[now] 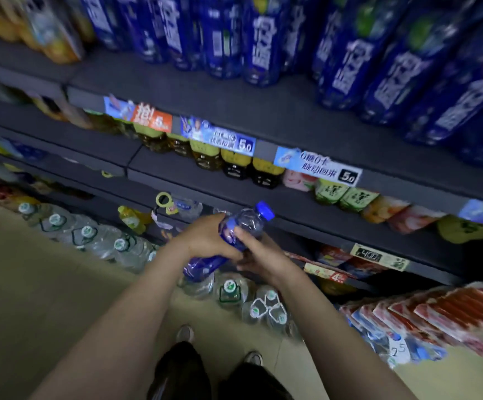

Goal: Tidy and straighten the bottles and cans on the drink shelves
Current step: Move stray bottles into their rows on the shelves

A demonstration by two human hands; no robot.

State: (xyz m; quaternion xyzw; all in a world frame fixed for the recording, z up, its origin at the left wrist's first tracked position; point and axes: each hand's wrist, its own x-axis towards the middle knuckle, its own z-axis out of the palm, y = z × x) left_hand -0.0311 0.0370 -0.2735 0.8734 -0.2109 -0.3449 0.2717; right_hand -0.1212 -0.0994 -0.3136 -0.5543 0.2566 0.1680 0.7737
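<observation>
- Both hands grip one blue-capped bottle (pixel 236 235): the left hand (pixel 208 239) wraps its middle from above, the right hand (pixel 260 258) holds it from below, fingers curled around its shoulder.
- The bottle is tilted, cap up-right, held in front of the dark shelf edge (pixel 292 223).
- Blue-labelled bottles (pixel 263 39) crowd the top shelf.
- Large water jugs (pixel 230 290) stand on the floor below the hands.
</observation>
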